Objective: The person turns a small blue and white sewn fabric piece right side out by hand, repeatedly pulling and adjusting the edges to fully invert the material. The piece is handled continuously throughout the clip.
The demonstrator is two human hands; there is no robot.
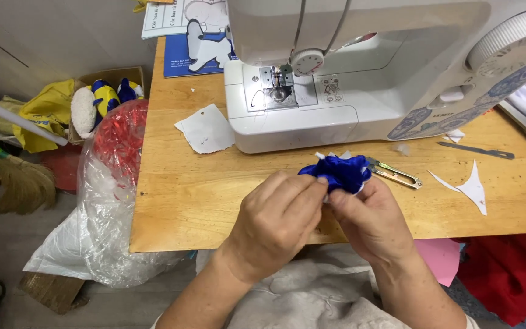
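Both hands pinch one small piece of shiny blue fabric [339,170] with white edging, held just above the front of the wooden table [178,201]. My left hand [278,213] grips its left side with thumb and fingers closed. My right hand [369,216] holds its lower right side. The fabric is bunched, so its shape is unclear. A white sewing machine [360,67] stands right behind the hands, its needle plate [275,85] bare.
Metal thread snips [394,172] lie just right of the fabric. White paper scraps [205,129] [473,189] and a grey tool [476,150] lie on the table. A clear plastic bag [111,201], a box of soft toys [101,97] and a broom [22,183] sit left on the floor.
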